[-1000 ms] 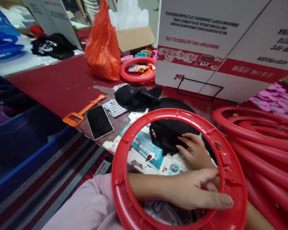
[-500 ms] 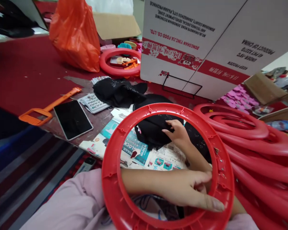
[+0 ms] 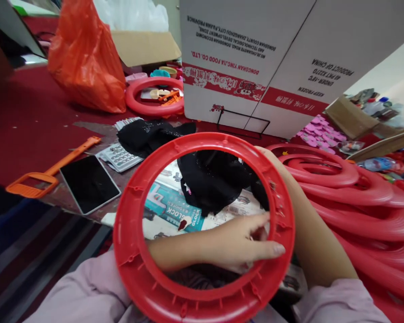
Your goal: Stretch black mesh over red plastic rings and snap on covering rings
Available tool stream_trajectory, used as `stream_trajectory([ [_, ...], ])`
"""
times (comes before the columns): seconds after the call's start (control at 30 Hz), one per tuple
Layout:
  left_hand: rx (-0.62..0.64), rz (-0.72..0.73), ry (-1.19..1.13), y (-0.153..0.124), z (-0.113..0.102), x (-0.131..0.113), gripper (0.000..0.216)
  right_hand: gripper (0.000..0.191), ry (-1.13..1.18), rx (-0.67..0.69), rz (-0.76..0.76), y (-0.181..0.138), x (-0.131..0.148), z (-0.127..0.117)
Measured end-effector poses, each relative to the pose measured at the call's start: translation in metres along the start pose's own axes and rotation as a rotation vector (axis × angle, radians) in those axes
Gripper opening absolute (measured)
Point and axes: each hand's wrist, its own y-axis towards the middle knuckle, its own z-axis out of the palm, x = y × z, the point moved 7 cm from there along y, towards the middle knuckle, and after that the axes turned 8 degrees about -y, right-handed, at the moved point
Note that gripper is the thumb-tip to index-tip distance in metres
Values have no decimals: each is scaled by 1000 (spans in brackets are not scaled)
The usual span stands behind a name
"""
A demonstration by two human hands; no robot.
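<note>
I hold a large red plastic ring (image 3: 131, 251) upright in front of me. My left hand (image 3: 235, 244) reaches through its opening and is closed on the right side of the rim, thumb on the front face. My right forearm (image 3: 303, 215) runs up behind the ring's right edge; its hand is hidden behind the rim near the top right. Through the opening I see a black sparkly cloth (image 3: 212, 179) lying on printed leaflets (image 3: 168, 208).
A stack of red rings (image 3: 357, 197) lies at the right. A big white and red cardboard box (image 3: 242, 58) stands behind. To the left are a dark tablet (image 3: 89, 184), a calculator (image 3: 119, 157), an orange handle (image 3: 47, 172), an orange bag (image 3: 84, 58) and another ring (image 3: 138, 105) holding small parts.
The ring has moved left and up in view. My right hand left the black cloth and went behind the ring's right rim. My left hand keeps its grip.
</note>
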Motion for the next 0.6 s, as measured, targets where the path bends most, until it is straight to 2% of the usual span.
stream_trajectory([
  [0.1, -284, 211, 83, -9, -38, -8, 33, 28, 125, 79, 52, -2, -7, 18],
  [0.17, -437, 305, 139, -15, -61, -3, 34, 29, 192, 140, 94, -4, -17, 32],
  [0.27, -577, 363, 271, -20, -84, 8, 41, 27, 275, 201, 162, -8, -35, 49],
  [0.4, -604, 199, 391, -17, -97, 18, 53, 20, 392, 162, 206, -8, -57, 57],
  [0.5, -616, 33, 435, -13, -98, 20, 39, 12, 478, 73, 220, -4, -68, 53],
  [0.6, -636, -77, 499, -7, -94, 19, 26, 10, 558, -41, 223, -1, -68, 36],
])
